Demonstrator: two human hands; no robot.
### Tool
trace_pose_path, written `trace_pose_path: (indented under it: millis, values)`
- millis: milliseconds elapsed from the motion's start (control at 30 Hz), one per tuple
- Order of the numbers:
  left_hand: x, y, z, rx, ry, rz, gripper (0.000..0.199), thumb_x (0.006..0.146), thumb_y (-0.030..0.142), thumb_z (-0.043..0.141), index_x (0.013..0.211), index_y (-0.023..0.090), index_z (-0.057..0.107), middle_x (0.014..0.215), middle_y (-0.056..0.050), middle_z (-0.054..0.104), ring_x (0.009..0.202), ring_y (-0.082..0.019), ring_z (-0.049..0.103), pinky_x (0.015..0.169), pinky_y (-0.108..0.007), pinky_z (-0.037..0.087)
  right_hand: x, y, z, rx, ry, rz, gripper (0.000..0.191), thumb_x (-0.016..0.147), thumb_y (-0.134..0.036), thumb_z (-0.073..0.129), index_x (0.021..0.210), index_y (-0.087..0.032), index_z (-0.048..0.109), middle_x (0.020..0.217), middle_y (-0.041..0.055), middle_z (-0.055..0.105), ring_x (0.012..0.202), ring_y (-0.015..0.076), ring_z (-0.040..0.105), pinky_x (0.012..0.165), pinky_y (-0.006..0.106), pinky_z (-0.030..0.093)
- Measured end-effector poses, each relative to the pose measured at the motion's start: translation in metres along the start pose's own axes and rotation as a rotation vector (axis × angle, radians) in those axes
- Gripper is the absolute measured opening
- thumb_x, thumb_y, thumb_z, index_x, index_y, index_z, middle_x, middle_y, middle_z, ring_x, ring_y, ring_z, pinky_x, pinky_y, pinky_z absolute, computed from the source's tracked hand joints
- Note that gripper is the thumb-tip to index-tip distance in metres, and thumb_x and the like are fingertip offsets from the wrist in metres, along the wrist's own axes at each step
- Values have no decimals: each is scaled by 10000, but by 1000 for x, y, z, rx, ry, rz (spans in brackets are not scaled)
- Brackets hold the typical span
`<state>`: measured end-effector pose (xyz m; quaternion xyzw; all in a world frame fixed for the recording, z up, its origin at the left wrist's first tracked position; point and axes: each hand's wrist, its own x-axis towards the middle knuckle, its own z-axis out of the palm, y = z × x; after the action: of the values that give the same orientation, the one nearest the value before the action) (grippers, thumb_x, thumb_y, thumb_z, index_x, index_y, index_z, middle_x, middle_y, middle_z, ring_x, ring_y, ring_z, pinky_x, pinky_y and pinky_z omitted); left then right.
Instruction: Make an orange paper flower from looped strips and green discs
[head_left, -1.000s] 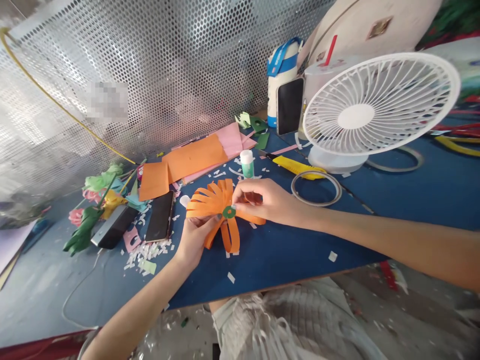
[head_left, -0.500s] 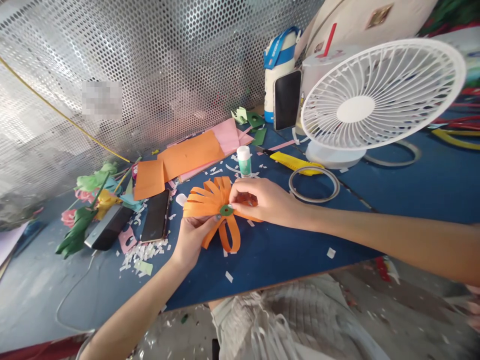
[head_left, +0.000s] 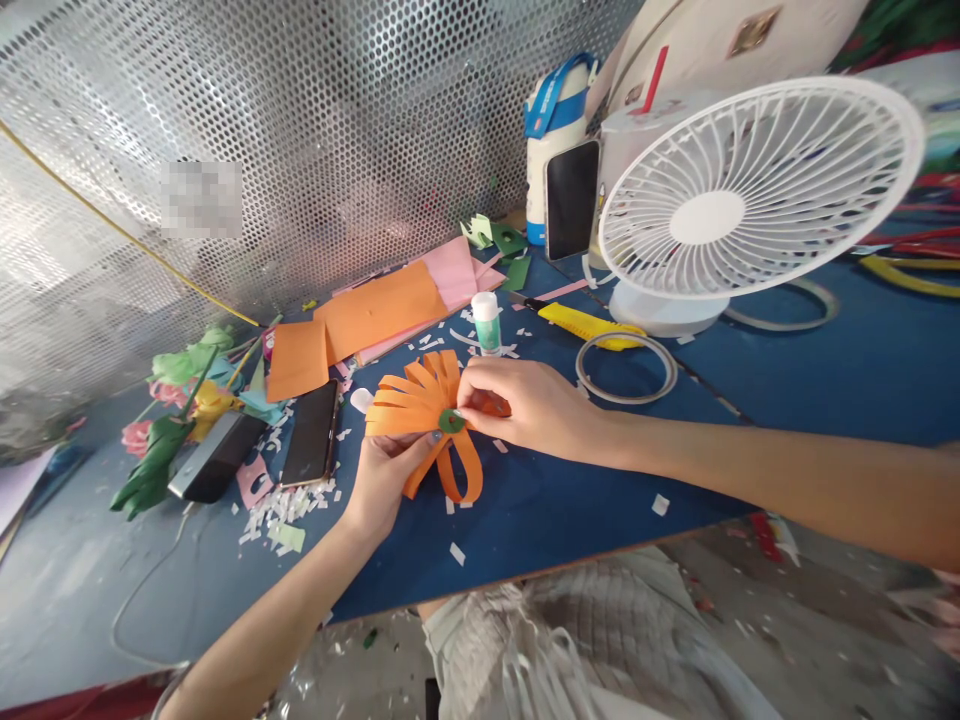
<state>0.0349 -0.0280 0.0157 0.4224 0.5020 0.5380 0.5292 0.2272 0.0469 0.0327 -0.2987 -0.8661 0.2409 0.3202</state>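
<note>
An orange paper flower (head_left: 409, 405) made of looped strips rests low over the table, with a green paper disc (head_left: 451, 421) at its centre. My left hand (head_left: 381, 470) grips the flower from the lower left, thumb close to the disc. On the other side, my right hand (head_left: 536, 405) is closed, thumb and forefinger pinched on an orange strip at the disc's right edge. Part of that strip is hidden behind the fingers. A glue stick (head_left: 487, 325) with a white cap stands upright just behind my right hand.
Orange paper sheets (head_left: 386, 308), a phone (head_left: 310, 435) and paper scraps (head_left: 274, 510) lie left and behind. Right of the glue stick are a yellow box cutter (head_left: 589, 322), a tape roll (head_left: 667, 385) and a white fan (head_left: 705, 218). Paper flowers (head_left: 161, 445) lie far left.
The orange strip that stuck out to the right beneath my right hand has been drawn in towards the disc. My left hand keeps its hold on the flower.
</note>
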Motion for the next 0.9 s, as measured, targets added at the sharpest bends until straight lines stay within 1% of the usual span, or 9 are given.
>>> trace_pose_path:
  millis: [133, 267, 367, 467, 567, 667, 800, 900]
  values:
    - [1, -2, -1, -9, -20, 4, 246, 697, 292, 855, 907, 178, 796, 909, -56, 798, 877, -200, 745, 869, -288, 580, -1, -1, 1, -21, 3, -22, 103, 863, -197, 593, 774, -187, 542, 758, -16, 573, 631, 89, 501, 592, 233, 349]
    - [1, -3, -1, -14, -17, 3, 249, 695, 277, 857, 916, 179, 797, 916, -57, 799, 906, -210, 747, 875, -290, 582, -1, 0, 1, -39, 12, -30, 113, 860, -190, 597, 768, -187, 531, 751, -20, 565, 626, 87, 495, 588, 232, 349]
    - [0, -2, 0, -17, -3, 3, 265, 684, 283, 863, 915, 170, 797, 929, -68, 799, 915, -223, 749, 882, -304, 584, -1, 0, 1, -43, 13, -26, 111, 858, -182, 594, 768, -189, 530, 752, -19, 569, 627, 90, 500, 591, 236, 353]
    - [0, -2, 1, -6, 21, -7, 306, 665, 295, 874, 925, 155, 792, 983, -87, 794, 944, -247, 746, 901, -334, 584, 0, 0, 1, -46, 10, -26, 108, 855, -179, 589, 767, -192, 527, 751, -16, 571, 623, 94, 497, 590, 242, 353]
    - [0, -3, 1, 16, 38, -9, 344, 651, 302, 879, 938, 138, 785, 1036, -103, 784, 977, -271, 739, 912, -361, 585, -1, 1, 3, -56, 34, -33, 115, 848, -185, 594, 759, -195, 521, 739, -19, 565, 623, 96, 496, 581, 240, 348]
    - [1, -4, 1, 25, 55, 5, 349, 652, 291, 878, 946, 131, 779, 1034, -103, 785, 960, -264, 743, 884, -343, 592, -1, 1, 5, -65, 39, -39, 119, 845, -183, 596, 757, -196, 518, 737, -18, 567, 629, 98, 500, 583, 237, 347]
    - [1, -5, 4, 28, 107, 35, 331, 663, 275, 873, 948, 136, 779, 1011, -90, 791, 916, -238, 749, 837, -301, 597, -1, 0, 5, -64, 22, -41, 119, 849, -180, 591, 760, -194, 513, 751, -10, 575, 641, 103, 508, 592, 237, 351]
    - [1, -5, 6, 27, 138, 48, 324, 664, 269, 871, 944, 134, 781, 1005, -87, 792, 899, -235, 752, 826, -298, 599, -1, -1, 5, -69, 25, -41, 118, 845, -176, 587, 758, -194, 508, 748, -14, 571, 638, 100, 505, 583, 236, 345]
